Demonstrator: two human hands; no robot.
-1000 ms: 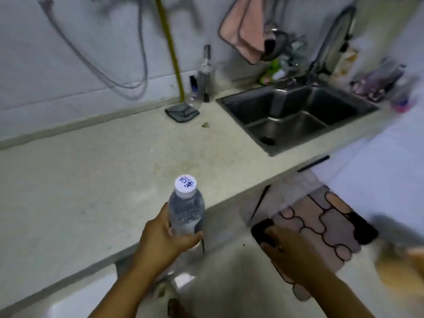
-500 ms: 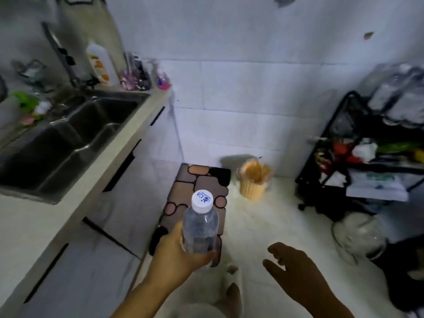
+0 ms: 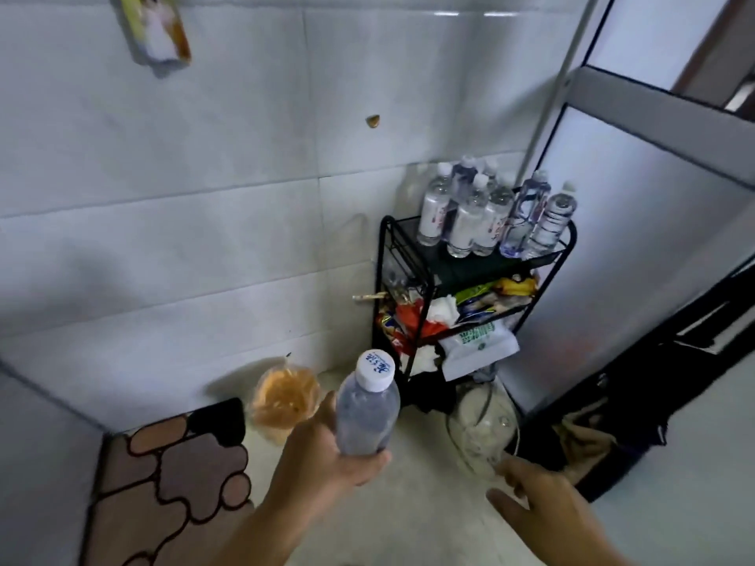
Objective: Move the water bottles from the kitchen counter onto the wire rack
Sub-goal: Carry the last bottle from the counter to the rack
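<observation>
Bottle point(image 3: 367, 410) stood upright, cap up, in the left hand point(image 3: 327, 455), whose fingers were curled round its lower half. In the head view the wire rack point(image 3: 470, 275) lay ahead and to the right of it, well apart — its top shelf already crowded with bottles point(image 3: 490, 214) toward the back and right edges, the front-left corner bare. The right hand point(image 3: 543, 504) hung lower, nearer the rack's side, fingers loose and holding nothing. The carrying hand likely had to reach up and right.

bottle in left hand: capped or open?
Capped. The white cap sits on the neck of the water bottle, which the left hand grips around its lower body, roughly upright.
</observation>
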